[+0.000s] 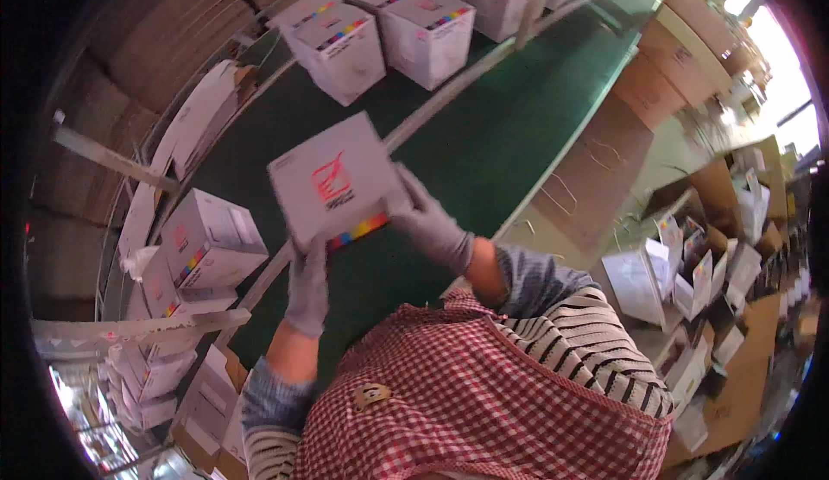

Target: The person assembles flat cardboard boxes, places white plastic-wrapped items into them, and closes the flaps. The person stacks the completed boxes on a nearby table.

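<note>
A white carton (333, 179) with a red tick logo and a multicoloured stripe along one edge is held between my two gloved hands over the green work surface. My left hand (307, 286), in a grey glove, grips its near left corner. On the carton's right side, my right hand (431, 224) presses with the thumb and fingers, in a matching glove. The carton is tilted, and its underside is hidden.
Similar white cartons (424, 36) stand in rows at the far end of the green surface (479, 169). More cartons (214, 240) are stacked at the left beyond a metal rail. Brown cardboard boxes (680, 59) and a heap of opened cartons (699, 273) lie to the right.
</note>
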Demonstrator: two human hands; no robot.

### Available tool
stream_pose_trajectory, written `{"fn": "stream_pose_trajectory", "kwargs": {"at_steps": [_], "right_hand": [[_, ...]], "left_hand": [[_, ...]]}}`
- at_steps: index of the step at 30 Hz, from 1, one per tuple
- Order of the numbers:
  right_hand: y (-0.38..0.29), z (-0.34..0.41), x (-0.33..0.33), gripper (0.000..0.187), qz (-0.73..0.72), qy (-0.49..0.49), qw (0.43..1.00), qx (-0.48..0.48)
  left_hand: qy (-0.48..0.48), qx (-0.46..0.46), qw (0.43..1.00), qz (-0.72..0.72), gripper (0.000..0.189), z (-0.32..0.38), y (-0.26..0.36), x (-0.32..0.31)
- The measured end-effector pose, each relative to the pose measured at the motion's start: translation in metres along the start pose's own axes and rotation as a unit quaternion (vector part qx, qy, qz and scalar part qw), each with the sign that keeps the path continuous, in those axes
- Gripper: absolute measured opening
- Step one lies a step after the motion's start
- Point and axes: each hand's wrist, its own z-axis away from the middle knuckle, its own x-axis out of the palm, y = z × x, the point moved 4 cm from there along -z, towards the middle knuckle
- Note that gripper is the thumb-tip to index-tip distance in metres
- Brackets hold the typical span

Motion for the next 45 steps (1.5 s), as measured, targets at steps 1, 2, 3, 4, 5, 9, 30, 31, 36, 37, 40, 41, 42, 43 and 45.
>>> {"fn": "stream_pose_trajectory", "kwargs": {"at_steps": [1,2,3,4,5,9,30,31,36,37,40,41,42,43,45], "right_hand": [[0.003,-0.025,-0.015,0.069,0.013,0.029,0.999,-0.044],[0.008,-0.053,-0.030,0.066,0.008,0.040,0.998,-0.058],[0.008,-0.080,-0.044,0.062,0.002,0.049,0.996,-0.070],[-0.002,-0.103,-0.056,0.062,0.001,0.045,0.997,-0.058],[-0.014,-0.123,-0.069,0.061,0.002,0.044,0.998,-0.046],[-0.039,-0.218,-0.114,0.061,0.019,0.050,0.998,-0.022],[0.129,-0.168,-0.001,0.049,-0.106,-0.219,0.962,0.123],[0.128,-0.164,0.012,0.051,-0.049,-0.243,0.964,0.094],[0.116,-0.159,0.109,0.073,-0.033,-0.365,0.930,0.006],[0.104,-0.148,0.137,0.078,-0.033,-0.379,0.925,-0.015],[0.077,-0.135,0.226,0.090,-0.016,-0.399,0.916,0.042],[0.070,-0.133,0.250,0.093,-0.031,-0.394,0.915,0.077],[0.064,-0.128,0.275,0.097,-0.047,-0.391,0.912,0.114],[0.071,-0.131,0.296,0.097,-0.037,-0.361,0.925,0.113],[0.086,-0.138,0.335,0.098,-0.016,-0.294,0.949,0.110]], "left_hand": [[0.005,-0.018,0.999,0.038,0.058,-0.025,0.002,0.016],[0.049,-0.074,0.996,-0.029,0.061,-0.051,-0.019,0.011],[0.005,-0.001,0.989,0.146,0.063,-0.076,-0.016,0.034],[0.012,-0.037,0.989,0.144,0.066,-0.100,-0.015,0.041],[0.004,0.000,0.981,0.193,0.063,-0.122,0.007,0.058],[0.018,-0.015,0.974,0.225,0.064,-0.230,0.004,0.094],[0.032,0.019,0.999,-0.002,0.065,-0.376,-0.024,0.039],[0.102,0.008,0.993,-0.065,0.065,-0.354,-0.026,0.025],[0.217,0.291,0.882,-0.300,0.066,-0.130,0.013,-0.087],[0.335,0.290,0.871,-0.211,0.062,-0.093,-0.005,-0.118],[0.540,0.147,0.785,-0.265,0.073,-0.019,-0.019,-0.213],[0.587,0.078,0.726,-0.350,0.075,-0.009,-0.022,-0.241],[0.630,0.005,0.701,-0.333,0.074,-0.002,-0.030,-0.254],[0.653,-0.021,0.694,-0.302,0.074,0.000,-0.035,-0.264],[0.680,-0.027,0.698,-0.223,0.074,-0.004,-0.047,-0.280]]}}
